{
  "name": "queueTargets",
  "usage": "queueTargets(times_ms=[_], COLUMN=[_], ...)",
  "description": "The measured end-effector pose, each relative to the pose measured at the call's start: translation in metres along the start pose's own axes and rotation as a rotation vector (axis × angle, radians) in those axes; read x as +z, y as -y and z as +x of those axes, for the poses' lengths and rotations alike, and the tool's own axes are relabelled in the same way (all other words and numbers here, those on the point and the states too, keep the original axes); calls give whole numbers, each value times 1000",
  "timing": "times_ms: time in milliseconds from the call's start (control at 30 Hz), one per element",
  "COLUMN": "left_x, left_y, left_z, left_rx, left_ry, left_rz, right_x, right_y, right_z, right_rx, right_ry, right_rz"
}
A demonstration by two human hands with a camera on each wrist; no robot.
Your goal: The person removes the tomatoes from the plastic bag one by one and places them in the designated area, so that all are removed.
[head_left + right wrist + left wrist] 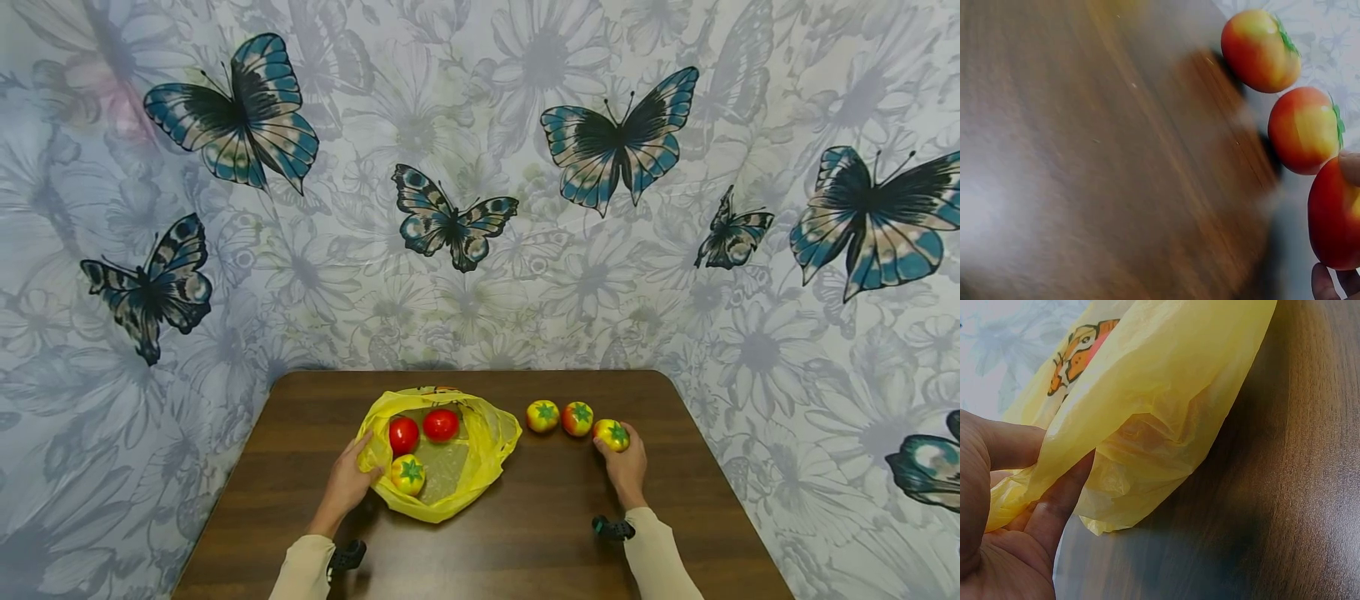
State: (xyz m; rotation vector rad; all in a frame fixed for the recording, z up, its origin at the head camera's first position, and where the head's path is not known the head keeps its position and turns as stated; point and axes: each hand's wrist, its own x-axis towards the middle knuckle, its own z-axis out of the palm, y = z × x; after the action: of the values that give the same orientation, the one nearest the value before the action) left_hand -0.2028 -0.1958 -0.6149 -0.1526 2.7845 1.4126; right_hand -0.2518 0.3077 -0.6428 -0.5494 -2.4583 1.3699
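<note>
A yellow plastic bag (480,467) lies spread with its mouth facing up on the table. Inside it are two red tomatoes (441,425) and one yellow-green tomato (408,475) with a green star-shaped top. My left hand (351,477) pinches the bag's left rim between thumb and fingers; the left wrist view shows the bunched film (1035,481) there. To the right of the bag, my right hand (627,462) grips a red-and-yellow tomato (611,434) at the right end of a row. Two similar tomatoes, one nearer the bag (542,416) and one in the middle (577,418), stand beside it.
The brown wooden table (525,542) reaches back to a wall (465,325) covered with a flower and butterfly print. Dark bands (348,555) sit on both wrists.
</note>
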Motion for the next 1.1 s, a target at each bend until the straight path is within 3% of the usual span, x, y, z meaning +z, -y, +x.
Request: queueTargets(times_ms=[400,700,900,1100], left_x=[1,3,4,3], left_y=[-1,-1,-2,-4], left_z=[2,2,1,0], left_rx=[6,-7,-18,-20], left_ry=[-5,0,-6,3], left_rz=[-15,-17,-14,-14], right_x=[-1,-3,-3,-8], right_y=[-7,-5,-2,16], right_z=[11,13,13,16], right_rx=[41,27,-45,-98], right_ry=[68,110,73,42], right_rz=[-39,-44,-10,8])
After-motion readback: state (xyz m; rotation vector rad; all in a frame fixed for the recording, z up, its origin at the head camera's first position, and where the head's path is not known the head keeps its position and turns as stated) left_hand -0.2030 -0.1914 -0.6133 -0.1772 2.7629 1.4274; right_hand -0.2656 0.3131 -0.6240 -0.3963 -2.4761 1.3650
